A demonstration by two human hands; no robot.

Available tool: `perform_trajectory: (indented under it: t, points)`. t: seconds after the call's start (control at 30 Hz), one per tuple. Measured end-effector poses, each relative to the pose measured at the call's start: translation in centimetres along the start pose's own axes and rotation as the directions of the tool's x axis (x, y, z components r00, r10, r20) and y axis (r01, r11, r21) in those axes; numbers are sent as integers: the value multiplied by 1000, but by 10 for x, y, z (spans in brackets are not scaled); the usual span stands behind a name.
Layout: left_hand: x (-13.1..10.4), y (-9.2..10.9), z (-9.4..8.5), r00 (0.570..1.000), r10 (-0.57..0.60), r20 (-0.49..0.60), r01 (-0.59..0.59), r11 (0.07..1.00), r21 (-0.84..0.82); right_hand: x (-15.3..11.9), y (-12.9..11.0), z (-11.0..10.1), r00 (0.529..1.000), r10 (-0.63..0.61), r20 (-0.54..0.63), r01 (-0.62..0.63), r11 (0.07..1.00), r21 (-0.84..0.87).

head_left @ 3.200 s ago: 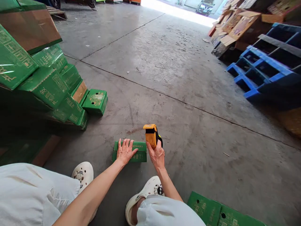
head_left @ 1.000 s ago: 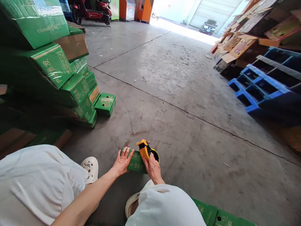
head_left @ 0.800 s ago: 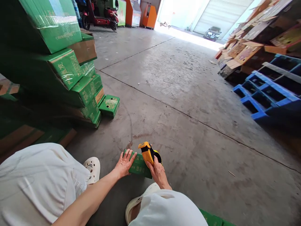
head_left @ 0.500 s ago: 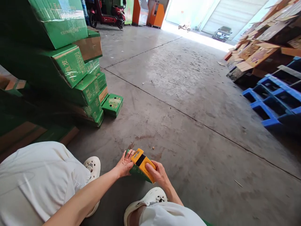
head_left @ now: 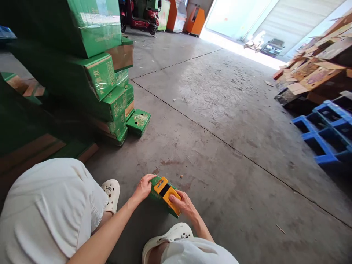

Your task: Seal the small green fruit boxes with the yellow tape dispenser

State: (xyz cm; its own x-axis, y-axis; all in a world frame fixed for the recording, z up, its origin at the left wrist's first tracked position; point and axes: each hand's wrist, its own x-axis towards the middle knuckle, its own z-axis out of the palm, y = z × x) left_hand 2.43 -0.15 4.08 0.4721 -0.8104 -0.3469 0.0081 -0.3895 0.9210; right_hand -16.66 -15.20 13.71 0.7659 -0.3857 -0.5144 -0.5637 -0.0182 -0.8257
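Between my feet, a small green carton (head_left: 155, 180) lies tilted on the concrete floor. My right hand (head_left: 184, 202) is closed around a yellow, flat, oblong tool (head_left: 172, 198) with a black band across it, thumb on top. That tool rests over the carton's upper side and hides much of it. At the carton's left end is my left hand (head_left: 143, 187), its fingers bent over the edge and gripping it. What the fingers of my right hand do underneath is hidden.
Stacked green cartons (head_left: 100, 75) rise on the left, with one low green box (head_left: 139, 121) beside them. Flattened cardboard (head_left: 316, 73) and blue pallets (head_left: 324, 128) stand at right. My white clogs (head_left: 111, 192) flank the carton. A red scooter (head_left: 143, 18) is parked behind.
My left hand has shifted its hold, its fingers now bent over the carton's left edge. More of the carton's top shows. The view has turned slightly left.
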Motion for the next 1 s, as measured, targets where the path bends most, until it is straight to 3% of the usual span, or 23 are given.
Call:
perform_trajectory:
  t: [0.03, 0.1, 0.17, 0.27, 0.37, 0.63, 0.8, 1.0]
  points:
    - [-4, 2, -1, 996, -90, -22, 84, 976, -199, -1, -3, 1, 1000, 10, 14, -10, 1000, 7]
    - [-10, 8, -3, 964, -246, 98, 261, 820, -509, -2, -7, 3, 998, 33, 54, -35, 999, 37]
    - [-13, 16, -5, 915, -297, 272, 402, 657, -637, -2, -10, 5, 994, 52, 95, -59, 996, 69]
    - [-10, 28, -8, 891, -267, 366, 452, 581, -677, -1, -10, 7, 993, 44, 106, -52, 996, 68]
    - [-5, 34, -13, 912, -231, 339, 407, 607, -682, 3, -8, 5, 994, 29, 106, -33, 999, 29]
    - [3, 28, -15, 942, -278, 189, 332, 681, -652, 9, -10, 3, 991, 68, 113, -61, 996, -62]
    - [9, 20, -10, 978, -204, -38, 144, 801, -582, 12, -16, 5, 996, 40, 76, -25, 981, -192]
    - [15, 1, -1, 960, -192, -203, 53, 838, -542, 9, -21, -1, 997, 66, 39, -44, 907, -420]
